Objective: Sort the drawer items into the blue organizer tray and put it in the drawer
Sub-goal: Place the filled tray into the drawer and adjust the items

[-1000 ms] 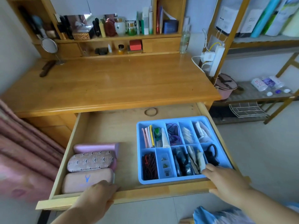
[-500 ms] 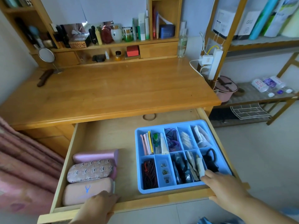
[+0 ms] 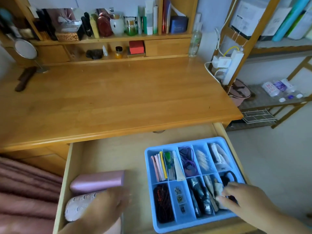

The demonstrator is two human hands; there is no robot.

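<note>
The blue organizer tray [image 3: 183, 226] sits in the right half of the open wooden drawer [image 3: 109, 157]. Its compartments hold sorted small items: pink and yellow clips, purple cord, black and red cord, dark pouches, a black hair tie [image 3: 228, 177]. My right hand [image 3: 244, 201] reaches over the tray's front right compartments, fingertips touching a beige item there. My left hand [image 3: 101, 211], blurred, hovers over the cases at the drawer's left, fingers stretched out and holding nothing.
A pink case [image 3: 98, 181] and a patterned case [image 3: 76, 206] lie at the drawer's front left. The desk top [image 3: 118, 98] overhangs the drawer's back. Shelves with bottles stand behind; a rack with a power strip [image 3: 233, 65] stands to the right.
Both hands left the drawer's front edge and moved in over its contents, the right onto the tray, the left over the cases. The drawer sits further under the desk.
</note>
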